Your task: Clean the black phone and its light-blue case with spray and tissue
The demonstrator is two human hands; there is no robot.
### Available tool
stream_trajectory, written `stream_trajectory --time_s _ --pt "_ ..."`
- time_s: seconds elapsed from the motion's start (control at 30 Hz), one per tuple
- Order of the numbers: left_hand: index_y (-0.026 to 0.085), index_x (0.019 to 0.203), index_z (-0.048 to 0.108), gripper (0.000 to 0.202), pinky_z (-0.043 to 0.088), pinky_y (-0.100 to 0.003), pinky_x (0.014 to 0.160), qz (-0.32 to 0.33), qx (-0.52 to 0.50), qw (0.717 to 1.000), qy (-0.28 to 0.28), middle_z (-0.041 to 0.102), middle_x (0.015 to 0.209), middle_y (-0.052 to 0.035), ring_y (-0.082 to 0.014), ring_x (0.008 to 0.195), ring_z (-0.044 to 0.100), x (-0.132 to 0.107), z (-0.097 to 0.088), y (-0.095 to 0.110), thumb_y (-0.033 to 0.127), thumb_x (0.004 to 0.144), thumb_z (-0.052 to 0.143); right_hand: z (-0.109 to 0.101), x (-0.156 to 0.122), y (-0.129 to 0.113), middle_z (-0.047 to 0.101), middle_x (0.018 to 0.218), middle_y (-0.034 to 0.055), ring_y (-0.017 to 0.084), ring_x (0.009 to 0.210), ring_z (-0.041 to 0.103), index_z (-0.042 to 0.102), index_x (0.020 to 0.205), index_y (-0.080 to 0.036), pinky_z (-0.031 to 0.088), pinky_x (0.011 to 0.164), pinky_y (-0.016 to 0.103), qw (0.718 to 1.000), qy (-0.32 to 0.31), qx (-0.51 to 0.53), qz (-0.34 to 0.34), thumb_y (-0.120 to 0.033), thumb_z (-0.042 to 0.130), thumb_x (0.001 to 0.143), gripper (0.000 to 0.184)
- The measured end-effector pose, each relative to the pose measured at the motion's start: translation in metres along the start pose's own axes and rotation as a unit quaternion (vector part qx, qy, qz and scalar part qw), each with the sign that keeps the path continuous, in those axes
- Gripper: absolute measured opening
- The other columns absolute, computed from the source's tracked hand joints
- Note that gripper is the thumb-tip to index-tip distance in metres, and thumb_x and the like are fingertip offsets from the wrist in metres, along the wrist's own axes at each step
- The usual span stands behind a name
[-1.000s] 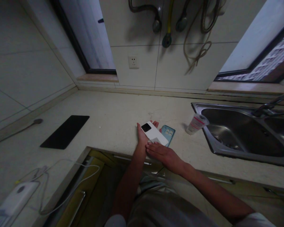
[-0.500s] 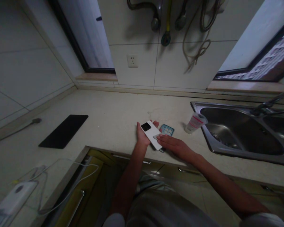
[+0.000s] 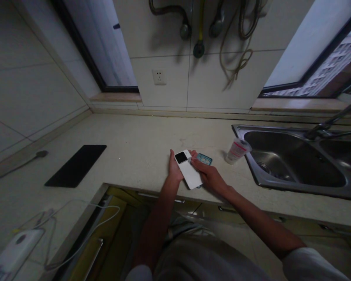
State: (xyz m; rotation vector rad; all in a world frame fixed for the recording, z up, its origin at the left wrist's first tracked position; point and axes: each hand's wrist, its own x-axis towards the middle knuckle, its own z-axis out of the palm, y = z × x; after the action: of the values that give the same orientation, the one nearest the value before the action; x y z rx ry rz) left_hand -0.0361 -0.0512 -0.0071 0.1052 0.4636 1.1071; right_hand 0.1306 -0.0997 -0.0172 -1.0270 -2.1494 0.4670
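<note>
Left hand (image 3: 174, 168) cradling rectangular white phone (image 3: 192, 176); right hand (image 3: 212, 176) holding grey scrap (image 3: 190, 160) against flat back.

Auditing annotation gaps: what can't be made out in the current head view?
- Phone's underside: head view, turned toward the left hand.
- Pale scrap: head view, too small, partly covered by the right hand; material unclear.
- Phone case, middle: head view, covered by phone and right hand.
- Cup print: head view, too small.
- White device: head view, blurred, cut by left edge.
</note>
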Motion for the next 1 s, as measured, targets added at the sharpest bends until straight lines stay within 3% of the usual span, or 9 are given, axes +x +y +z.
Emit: stream_trajectory --time_s 0.13,0.23,0.4,0.5,0.7,0.8,0.93,1.0 --pt "0.007 0.114 0.066 0.082 0.044 -0.048 0.106 -0.021 0.014 1.000 -0.010 0.073 0.106 -0.0210 -0.0343 0.116 0.064 -0.002 0.003 0.001 0.076 0.090 0.028 0.018 0.013 -0.001 0.050 0.149 0.0061 0.026 0.138 0.048 0.051 0.145 -0.022 0.038 0.116 0.054 0.997 0.062 0.029 0.038 -0.012 0.040 0.094 0.053" --pt "0.007 0.110 0.068 0.084 0.046 -0.050 0.102 -0.054 0.026 0.998 -0.027 0.074 0.104 -0.0207 -0.0353 0.111 0.066 -0.003 0.004 0.001 0.076 0.090 0.025 0.021 0.023 0.001 0.050 0.149 0.0055 0.024 0.140 0.045 0.053 0.144 -0.020 0.031 0.120 0.050 0.995 0.074 0.042 0.048 -0.010 0.041 0.090 0.056" --pt "0.010 0.090 0.070 0.075 0.048 -0.051 0.098 -0.033 0.024 0.999 -0.004 0.075 0.091 -0.0189 -0.0359 0.104 0.068 -0.001 0.001 0.001 0.073 0.092 0.028 0.021 0.045 0.010 0.058 0.143 0.0040 0.023 0.134 0.054 0.058 0.139 -0.022 0.036 0.118 0.047 0.990 0.080 0.071 0.094 -0.009 0.043 0.088 0.056" --pt "0.012 0.088 0.070 0.072 0.049 -0.051 0.095 -0.038 0.025 0.999 0.010 0.075 0.085 -0.0169 -0.0356 0.100 0.070 -0.001 0.000 0.002 0.072 0.092 0.031 0.021 0.060 0.013 0.062 0.139 0.0052 0.022 0.130 0.057 0.061 0.136 -0.022 0.038 0.117 0.046 0.986 0.088 0.080 0.115 -0.008 0.044 0.087 0.054" --pt "0.014 0.094 0.071 0.065 0.049 -0.050 0.096 -0.037 0.007 0.999 -0.004 0.075 0.095 -0.0162 -0.0357 0.102 0.069 -0.004 0.000 0.002 0.073 0.085 0.046 0.022 0.081 0.007 0.063 0.138 0.0079 0.020 0.129 0.059 0.062 0.134 -0.020 0.041 0.114 0.043 0.993 0.084 0.059 0.066 0.000 0.043 0.078 0.062" --pt "0.015 0.088 0.070 0.062 0.050 -0.050 0.095 -0.034 0.003 0.999 -0.002 0.075 0.093 -0.0154 -0.0353 0.103 0.069 -0.007 0.005 0.001 0.071 0.088 0.044 0.017 0.091 0.004 0.068 0.131 0.0092 0.021 0.122 0.063 0.066 0.128 -0.019 0.046 0.108 0.042 0.998 0.043 0.027 0.022 0.002 0.044 0.074 0.062" --pt "0.016 0.078 0.067 0.053 0.050 -0.049 0.094 -0.016 -0.001 1.000 0.020 0.074 0.085 -0.0120 -0.0335 0.103 0.069 -0.008 0.010 -0.001 0.064 0.091 0.048 0.005 0.107 -0.001 0.075 0.116 0.0076 0.022 0.106 0.069 0.071 0.117 -0.019 0.051 0.096 0.038 0.996 -0.086 -0.022 -0.028 0.002 0.047 0.072 0.055" --pt "0.017 0.079 0.068 0.051 0.050 -0.048 0.094 0.002 -0.002 1.000 0.024 0.074 0.084 -0.0108 -0.0337 0.104 0.068 -0.006 0.009 -0.002 0.065 0.089 0.052 0.001 0.111 -0.007 0.075 0.116 0.0070 0.021 0.106 0.069 0.071 0.118 -0.020 0.051 0.094 0.035 0.991 -0.118 -0.042 -0.039 0.002 0.047 0.075 0.053"
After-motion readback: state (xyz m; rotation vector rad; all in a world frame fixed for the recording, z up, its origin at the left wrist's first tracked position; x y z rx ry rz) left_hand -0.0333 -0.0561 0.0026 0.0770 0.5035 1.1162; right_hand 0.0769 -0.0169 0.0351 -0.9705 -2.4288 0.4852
